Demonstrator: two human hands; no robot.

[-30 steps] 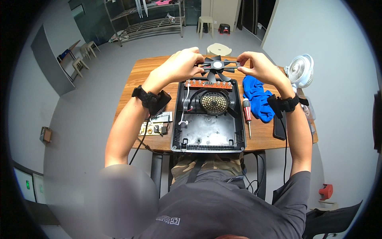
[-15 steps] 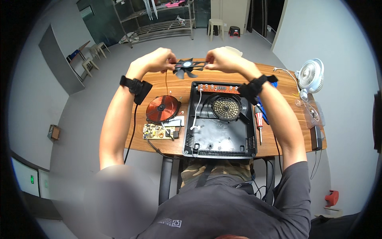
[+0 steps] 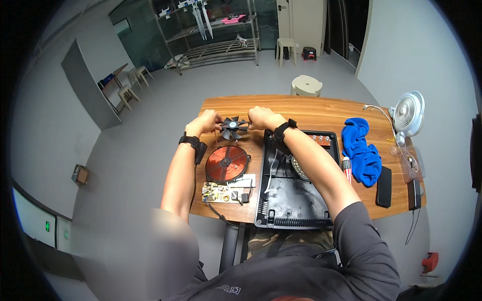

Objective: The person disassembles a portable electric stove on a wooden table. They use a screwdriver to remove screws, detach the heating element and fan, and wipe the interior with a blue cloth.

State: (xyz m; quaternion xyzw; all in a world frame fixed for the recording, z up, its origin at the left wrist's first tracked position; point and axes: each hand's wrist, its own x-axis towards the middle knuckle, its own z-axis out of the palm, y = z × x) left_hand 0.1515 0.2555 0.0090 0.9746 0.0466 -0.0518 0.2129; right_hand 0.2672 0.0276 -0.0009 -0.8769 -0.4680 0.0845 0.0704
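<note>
My left hand (image 3: 206, 122) and my right hand (image 3: 263, 118) hold a small black cooling fan (image 3: 233, 134) by its two opposite sides, fingers pinched on its frame. The fan is at the table's far left, just beyond a round copper-coloured coil (image 3: 226, 173). Nearer to me lie a yellowish circuit board (image 3: 213, 193) and a white strip-like piece (image 3: 247, 179). To their right sits an open black appliance housing (image 3: 301, 203), partly hidden under my right forearm. An orange control board (image 3: 321, 140) shows along its far edge.
Right of the housing are a red-striped screwdriver (image 3: 347, 165), a crumpled blue cloth (image 3: 362, 155) and a flat black object (image 3: 383, 188). A small white desk fan (image 3: 407, 113) and a clear plastic box (image 3: 405, 159) stand at the table's right edge. Beyond the table is a stool (image 3: 306, 83).
Both hands have brought the cooling fan left and down toward the tabletop, from beyond the housing to beyond the coil. The view has shifted, and the blue cloth now shows fully.
</note>
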